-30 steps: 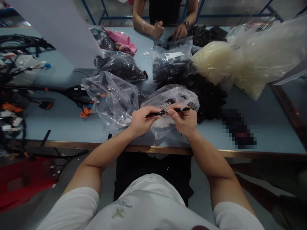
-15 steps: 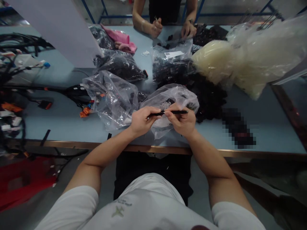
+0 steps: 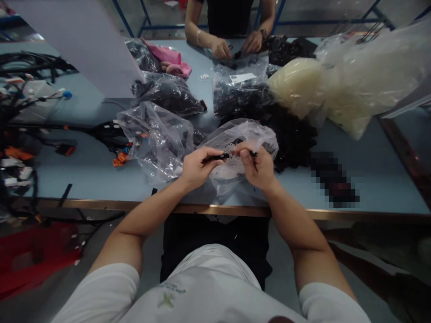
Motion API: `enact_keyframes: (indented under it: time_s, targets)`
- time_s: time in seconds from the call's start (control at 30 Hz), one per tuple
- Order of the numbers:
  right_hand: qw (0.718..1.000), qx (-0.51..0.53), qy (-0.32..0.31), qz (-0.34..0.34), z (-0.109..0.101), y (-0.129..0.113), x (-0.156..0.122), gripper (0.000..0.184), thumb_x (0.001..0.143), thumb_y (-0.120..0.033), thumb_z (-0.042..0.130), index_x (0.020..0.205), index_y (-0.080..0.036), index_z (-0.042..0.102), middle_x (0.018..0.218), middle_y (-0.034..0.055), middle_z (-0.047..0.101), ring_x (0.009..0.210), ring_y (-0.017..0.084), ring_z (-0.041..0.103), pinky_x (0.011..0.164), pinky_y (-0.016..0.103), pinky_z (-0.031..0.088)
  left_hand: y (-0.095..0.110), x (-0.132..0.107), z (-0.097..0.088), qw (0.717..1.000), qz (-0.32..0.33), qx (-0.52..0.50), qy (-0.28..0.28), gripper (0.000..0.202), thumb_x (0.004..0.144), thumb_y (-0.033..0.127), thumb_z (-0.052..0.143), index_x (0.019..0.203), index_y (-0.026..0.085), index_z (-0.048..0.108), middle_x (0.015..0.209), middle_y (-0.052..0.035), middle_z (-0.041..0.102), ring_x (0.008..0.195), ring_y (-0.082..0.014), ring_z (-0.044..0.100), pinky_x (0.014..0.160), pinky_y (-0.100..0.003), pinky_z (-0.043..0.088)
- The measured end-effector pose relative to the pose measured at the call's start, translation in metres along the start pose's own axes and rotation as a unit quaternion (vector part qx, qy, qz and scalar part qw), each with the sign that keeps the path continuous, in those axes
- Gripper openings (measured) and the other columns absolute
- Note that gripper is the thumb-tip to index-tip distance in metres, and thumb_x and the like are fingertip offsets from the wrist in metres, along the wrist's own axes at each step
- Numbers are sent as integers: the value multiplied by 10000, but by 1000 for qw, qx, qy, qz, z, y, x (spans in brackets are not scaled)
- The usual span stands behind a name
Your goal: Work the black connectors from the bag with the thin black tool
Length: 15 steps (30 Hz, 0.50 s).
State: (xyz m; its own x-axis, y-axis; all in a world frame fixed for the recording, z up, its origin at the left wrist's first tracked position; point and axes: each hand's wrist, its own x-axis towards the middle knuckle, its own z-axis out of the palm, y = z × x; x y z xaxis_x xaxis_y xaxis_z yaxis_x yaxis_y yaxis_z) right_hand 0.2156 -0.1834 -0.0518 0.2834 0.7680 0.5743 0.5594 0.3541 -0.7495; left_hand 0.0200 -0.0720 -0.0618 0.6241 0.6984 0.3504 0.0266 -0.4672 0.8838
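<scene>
Blue workbench (image 3: 377,193), near edge: my left hand (image 3: 200,168) and right hand (image 3: 257,168) pinch thin black strip (image 3: 215,158) above clear polybag (image 3: 235,132); slack pinch could drop strip into bag.

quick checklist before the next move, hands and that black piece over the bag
1. Thin black piece held by the left hand: ok, pinched in its grip.
2. Right hand grip on the piece: cannot tell, its fingers hide the far end.
3. Clear plastic bag below the hands: ok, small black parts inside.
4. Co-worker's hands apart from these hands: ok, across the table.
5. Orange connector away from the hands: ok, off to the left.
</scene>
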Motion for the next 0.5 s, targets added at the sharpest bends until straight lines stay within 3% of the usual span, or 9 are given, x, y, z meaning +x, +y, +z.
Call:
enact_keyframes:
  time_s: [0.1, 0.23, 0.33, 0.4, 0.43, 0.5]
  targets:
    - [997, -58, -48, -32, 1, 2, 3, 178, 1058, -348, 589, 1098, -273, 746, 965, 55, 796, 905, 218, 738, 898, 399, 605, 1, 1, 0, 1000, 0, 3, -4, 355, 943, 510, 809, 1125, 205, 796, 1074, -102, 843, 975, -230, 828, 863, -338, 693]
    - [993, -53, -95, -44, -2, 1, 8, 181, 996, -323, 680, 1144, -275, 772, 909, 29, 791, 788, 186, 702, 856, 362, 599, 6, 2, -2, 1000, 12, 18, -10, 361, 921, 526, 831, 1092, 210, 808, 1010, -84, 846, 915, -215, 830, 860, -316, 689]
    - [985, 0, -155, -75, -22, -5, 10, 104, 971, -323, 714, 1010, -263, 790, 793, 4, 756, 685, 151, 655, 717, 305, 554, 11, 2, -8, 995, 20, -59, -80, 434, 897, 546, 850, 1150, 198, 796, 1038, -94, 842, 895, -225, 846, 812, -298, 699]
    - [959, 106, -241, -108, -42, -9, 10, 157, 980, -374, 708, 927, -244, 778, 703, -2, 713, 616, 137, 625, 629, 291, 512, 14, 3, -14, 980, 42, -136, -136, 461, 910, 538, 841, 1200, 185, 780, 1093, -115, 835, 899, -243, 854, 795, -303, 709]
    - [949, 163, -240, -123, -53, -10, 9, 223, 987, -425, 694, 916, -231, 777, 669, 5, 690, 578, 141, 606, 593, 302, 496, 16, 3, -17, 972, 58, -165, -154, 444, 928, 518, 830, 1210, 180, 777, 1114, -125, 831, 900, -249, 857, 791, -307, 713]
    - [961, 220, -108, -126, -75, -6, 9, 278, 949, -522, 728, 899, -253, 773, 583, -14, 596, 508, 159, 544, 547, 343, 469, 20, 4, -25, 961, 97, -197, -167, 357, 979, 453, 789, 1212, 183, 782, 1137, -136, 827, 899, -251, 858, 783, -304, 714]
